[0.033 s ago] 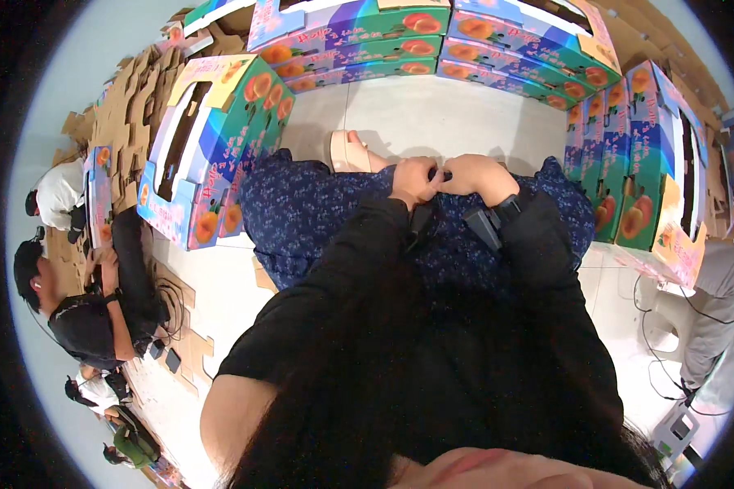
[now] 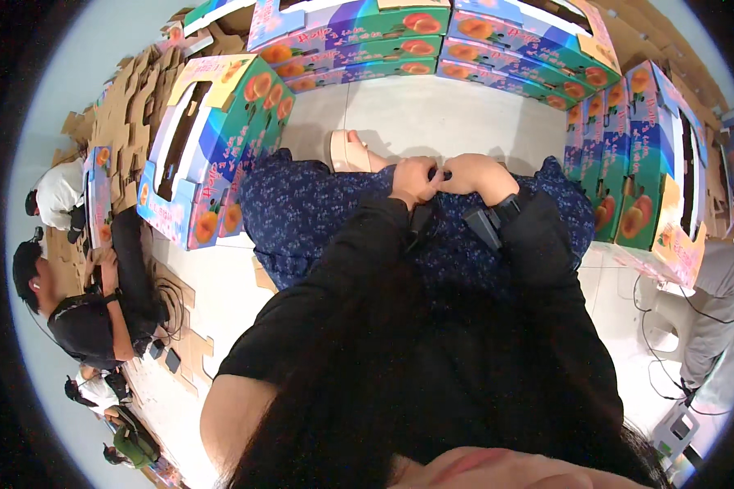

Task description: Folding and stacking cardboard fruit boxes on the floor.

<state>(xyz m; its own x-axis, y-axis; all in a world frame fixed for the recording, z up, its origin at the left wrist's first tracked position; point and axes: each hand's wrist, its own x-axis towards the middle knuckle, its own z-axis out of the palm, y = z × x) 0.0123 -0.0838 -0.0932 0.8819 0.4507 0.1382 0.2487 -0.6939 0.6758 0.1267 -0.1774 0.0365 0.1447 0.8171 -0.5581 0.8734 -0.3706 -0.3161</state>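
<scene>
My left hand [image 2: 416, 178] and my right hand [image 2: 475, 176] meet above my lap, over a dark blue flowered skirt [image 2: 326, 208]. The fingers of both hands are curled in, and the fingertips come together. A small dark spot shows between them, too small and covered to name. Black sleeves reach down both forearms. At the right wrist sits a dark band with a black box-shaped device [image 2: 484, 228]; another dark device is partly visible by the left wrist.
Printed fruit cartons stand around me: a carton [image 2: 212, 151] at left, stacked cartons [image 2: 359, 45] ahead, more cartons [image 2: 636, 155] at right. Flattened cardboard [image 2: 130, 106] is piled at far left. A seated person [image 2: 81, 326] works at left; another person's grey trousers [image 2: 714, 318] and cables show at right.
</scene>
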